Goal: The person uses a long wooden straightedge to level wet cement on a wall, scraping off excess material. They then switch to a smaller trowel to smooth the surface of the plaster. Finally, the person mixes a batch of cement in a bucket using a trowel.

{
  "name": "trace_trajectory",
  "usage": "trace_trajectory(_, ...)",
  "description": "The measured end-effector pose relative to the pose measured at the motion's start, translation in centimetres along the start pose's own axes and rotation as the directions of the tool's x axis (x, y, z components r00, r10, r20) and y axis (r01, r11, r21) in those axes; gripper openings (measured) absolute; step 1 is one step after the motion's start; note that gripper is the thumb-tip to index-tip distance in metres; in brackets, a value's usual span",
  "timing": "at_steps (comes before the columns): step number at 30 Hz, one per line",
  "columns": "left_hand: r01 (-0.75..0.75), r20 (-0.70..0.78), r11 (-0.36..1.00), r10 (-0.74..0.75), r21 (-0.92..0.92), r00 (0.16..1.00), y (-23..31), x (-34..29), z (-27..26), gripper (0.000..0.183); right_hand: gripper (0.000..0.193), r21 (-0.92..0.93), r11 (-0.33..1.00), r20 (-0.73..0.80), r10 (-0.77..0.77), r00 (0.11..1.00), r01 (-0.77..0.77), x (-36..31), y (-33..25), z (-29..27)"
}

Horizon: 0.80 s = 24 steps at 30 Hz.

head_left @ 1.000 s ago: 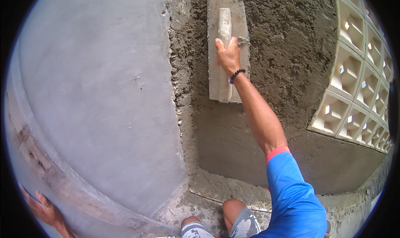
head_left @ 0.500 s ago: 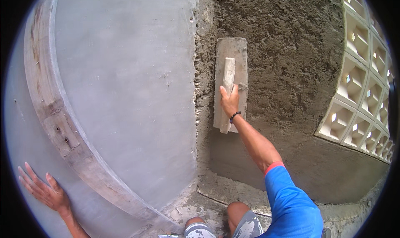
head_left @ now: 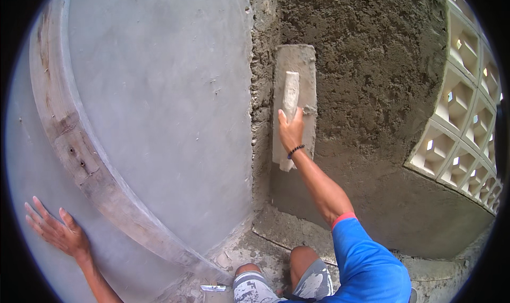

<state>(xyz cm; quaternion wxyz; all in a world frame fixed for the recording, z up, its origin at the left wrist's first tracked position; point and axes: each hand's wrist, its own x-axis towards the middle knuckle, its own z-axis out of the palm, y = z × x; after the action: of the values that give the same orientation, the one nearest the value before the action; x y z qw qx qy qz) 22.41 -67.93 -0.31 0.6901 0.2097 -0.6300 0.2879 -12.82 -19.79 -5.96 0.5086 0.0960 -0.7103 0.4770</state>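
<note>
My right hand [head_left: 291, 130] is wrapped round the lower part of the handle of a long plastering float [head_left: 306, 85]. The float is rectangular, coated in cement, and stands upright with its face against the wet mortar wall [head_left: 361, 74], close to the inside corner. Rough, pitted mortar covers the wall above and to the right of it, while smoother mortar lies below. At the lower left, my left hand [head_left: 59, 229] rests with fingers spread on a smooth grey wall surface [head_left: 32, 159], beyond a wooden frame post [head_left: 79, 159]. It holds nothing.
Between the post and the corner stands a flat grey panel [head_left: 164, 106]. A ragged, unfilled strip [head_left: 264, 90] runs down the corner. Pale ventilation blocks [head_left: 454, 96] edge the mortar on the right. A small flat object [head_left: 213, 288] lies on the rubble-strewn floor [head_left: 234, 247] near my knees.
The view has shifted slightly. The float stays in nearly the same place against the wall, with my right hand still around its handle. My left hand keeps its flat pose.
</note>
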Motion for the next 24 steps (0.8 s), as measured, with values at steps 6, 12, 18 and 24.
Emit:
trace_trajectory(6, 0.010, 0.006, 1.000, -0.010, 0.007, 1.000, 0.0, 0.6, -0.5, 0.058, 0.043, 0.374, 0.855, 0.334, 0.238, 0.912, -0.360, -3.1, -3.1, -6.6)
trace_trajectory(12, 0.024, 0.036, 1.000, -0.024, -0.006, 0.999, 0.4, 0.3, -0.3, 0.058, 0.039, 0.558, 0.712, 0.437, 0.185, 0.880, -0.427, -2.2, -6.4, -3.7)
trace_trajectory(18, 0.011, 0.032, 1.000, -0.011, 0.000, 0.999, 0.7, 0.1, 0.2, 0.057, 0.047, 0.386, 0.921, 0.269, -0.051, 0.962, -0.059, -1.5, -8.4, 1.7)
trace_trajectory(24, -0.025, 0.031, 0.999, 0.024, 0.048, 0.999, -0.4, -0.2, 0.3, 0.058, 0.046, 0.314, 0.947, 0.238, -0.015, 0.971, -0.062, 1.9, -11.0, 2.5)
